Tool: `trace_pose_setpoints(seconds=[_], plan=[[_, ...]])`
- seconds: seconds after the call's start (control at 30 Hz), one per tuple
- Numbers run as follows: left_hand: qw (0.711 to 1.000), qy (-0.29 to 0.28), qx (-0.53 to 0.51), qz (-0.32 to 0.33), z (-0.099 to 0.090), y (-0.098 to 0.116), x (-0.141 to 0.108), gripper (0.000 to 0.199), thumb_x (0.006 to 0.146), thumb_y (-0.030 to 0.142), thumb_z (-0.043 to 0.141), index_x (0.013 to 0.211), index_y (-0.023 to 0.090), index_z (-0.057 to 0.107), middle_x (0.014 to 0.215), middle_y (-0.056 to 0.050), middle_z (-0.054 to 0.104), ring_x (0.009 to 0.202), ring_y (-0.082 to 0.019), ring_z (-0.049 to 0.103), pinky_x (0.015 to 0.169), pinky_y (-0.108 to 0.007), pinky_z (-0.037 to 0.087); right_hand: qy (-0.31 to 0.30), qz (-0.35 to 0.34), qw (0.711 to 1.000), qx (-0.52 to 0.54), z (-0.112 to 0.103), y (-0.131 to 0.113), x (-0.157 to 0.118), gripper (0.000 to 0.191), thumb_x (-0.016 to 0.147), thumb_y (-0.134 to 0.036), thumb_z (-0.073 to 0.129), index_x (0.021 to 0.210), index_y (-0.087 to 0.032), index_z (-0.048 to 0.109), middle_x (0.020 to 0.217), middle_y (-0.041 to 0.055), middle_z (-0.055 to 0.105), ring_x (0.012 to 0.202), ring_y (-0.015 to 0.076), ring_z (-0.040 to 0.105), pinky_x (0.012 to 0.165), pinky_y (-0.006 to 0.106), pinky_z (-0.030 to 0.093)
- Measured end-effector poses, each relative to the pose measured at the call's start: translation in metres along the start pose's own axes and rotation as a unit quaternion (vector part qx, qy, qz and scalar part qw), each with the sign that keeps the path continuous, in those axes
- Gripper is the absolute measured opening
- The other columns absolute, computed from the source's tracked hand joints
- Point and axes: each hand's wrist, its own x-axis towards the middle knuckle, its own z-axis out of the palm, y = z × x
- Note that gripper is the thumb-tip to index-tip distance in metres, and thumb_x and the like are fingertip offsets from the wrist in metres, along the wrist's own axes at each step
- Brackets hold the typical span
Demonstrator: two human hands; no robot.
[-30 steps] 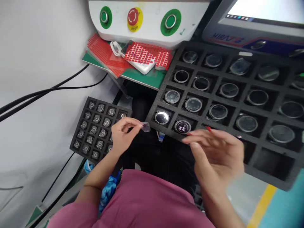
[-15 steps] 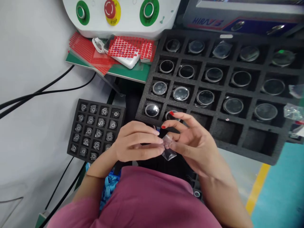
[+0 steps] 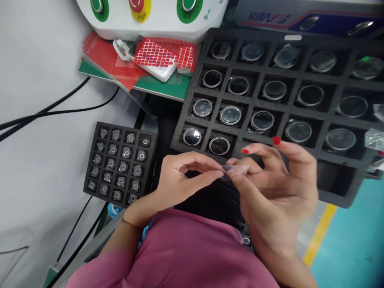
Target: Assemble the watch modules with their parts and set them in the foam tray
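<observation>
Grey-white table surface [image 3: 39,80] fills the left half, 9 o'clock side. Two black cables [image 3: 60,108] run across it from 9 toward 11 o'clock. Big black foam tray [image 3: 300,80] takes the 1 to 3 o'clock area, gridded into square pockets, most holding a round watch body [image 3: 230,115]; the pockets at its near right edge look dark, contents unclear. Person's pink shirt [image 3: 186,256] at 6 o'clock. White control box [image 3: 156,16] at 12 o'clock, with two green buttons [image 3: 187,5] and a red stop button [image 3: 136,5] on a yellow ring, all partly cut off by the frame top. Grey machine panel [image 3: 315,18] with blue lettering at 1 o'clock, behind the big tray. Green board [image 3: 162,86] at 11 o'clock with red grid sheets [image 3: 156,54] and a white cable piled on it. Small black foam tray [image 3: 120,164] at 8 to 9 o'clock of centre, pockets each holding a small grey part [image 3: 126,152]. Teal floor with yellow stripe [image 3: 318,236] at 4 o'clock.

Right hand [image 3: 279,188] at centre-right, red nails, thumb and forefinger pinched on a small clear film piece [image 3: 237,171]; other fingers spread loose above the big tray's near edge. Left hand [image 3: 183,180] at centre, thumb and fingertips pinched on the same film's left end. Film sits between both hands, at dead centre, held in the air just at 6 o'clock of the big tray's near-left pockets, touching neither tray. Film is see-through and slightly blurred, edges hard to make out.
</observation>
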Motion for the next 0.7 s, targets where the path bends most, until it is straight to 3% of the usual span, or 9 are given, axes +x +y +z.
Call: trace_pose_setpoints(seconds=[0.1,0.27,0.37,0.47,0.63,0.7], plan=[[1.0,0.006,-0.01,-0.019,0.0019,0.0009,0.0017,0.006,0.083,0.024,0.082,0.083,0.019,0.079,0.076,-0.003,0.08,0.067,-0.015,0.076,0.067,-0.024,0.065,-0.008,0.002,1.0,-0.001,0.0002,-0.0011,0.0,0.06,0.074,0.002,0.075,0.118,-0.036,0.064,0.11,-0.0037,0.068,0.074,0.0093,0.069,0.089,0.032,0.064],[1.0,-0.004,-0.009,0.021,0.0017,0.0052,0.0046,0.01,0.079,0.014,0.082,0.086,0.02,0.079,0.077,-0.001,0.079,0.069,-0.012,0.074,0.069,-0.021,0.064,-0.003,0.013,1.0,-0.005,0.0018,-0.0045,-0.0013,0.06,0.074,0.002,0.076,0.118,-0.036,0.064,0.111,-0.0033,0.067,0.071,0.0092,0.068,0.088,0.033,0.064],[0.999,-0.02,-0.039,0.026,0.0008,0.0072,0.006,0.006,0.08,0.022,0.084,0.085,0.021,0.08,0.079,-0.002,0.078,0.071,-0.012,0.074,0.07,-0.021,0.063,-0.006,0.024,1.0,-0.019,0.0015,-0.006,-0.002,0.059,0.073,-0.001,0.079,0.117,-0.035,0.063,0.11,-0.0017,0.067,0.07,0.0106,0.068,0.08,0.033,0.066],[0.997,-0.036,-0.065,0.006,0.0009,0.0076,0.0063,0.017,0.08,0.035,0.086,0.088,0.021,0.081,0.084,-0.004,0.078,0.076,-0.015,0.074,0.073,-0.025,0.065,0.012,0.021,0.999,-0.031,0.0021,-0.0072,-0.0022,0.055,0.073,-0.003,0.079,0.115,-0.035,0.062,0.109,-0.0012,0.067,0.069,0.011,0.067,0.077,0.033,0.066],[0.994,-0.019,-0.106,-0.032,0.0062,0.0049,0.0075,0.015,0.074,0.032,0.092,0.079,0.023,0.082,0.073,0.0,0.076,0.063,-0.011,0.069,0.063,-0.021,0.062,0.007,0.015,0.999,-0.033,0.0046,-0.0053,-0.0036,0.057,0.074,-0.001,0.079,0.116,-0.035,0.063,0.109,-0.001,0.066,0.07,0.0101,0.065,0.08,0.033,0.066],[0.994,-0.01,-0.098,-0.049,0.008,0.0049,0.0082,0.015,0.076,0.036,0.09,0.077,0.024,0.082,0.073,-0.001,0.076,0.061,-0.012,0.069,0.06,-0.022,0.061,0.015,-0.014,0.998,-0.055,0.0012,-0.0036,-0.0048,0.058,0.075,-0.002,0.078,0.119,-0.036,0.063,0.112,0.0011,0.064,0.083,0.0141,0.067,0.079,0.034,0.066]])
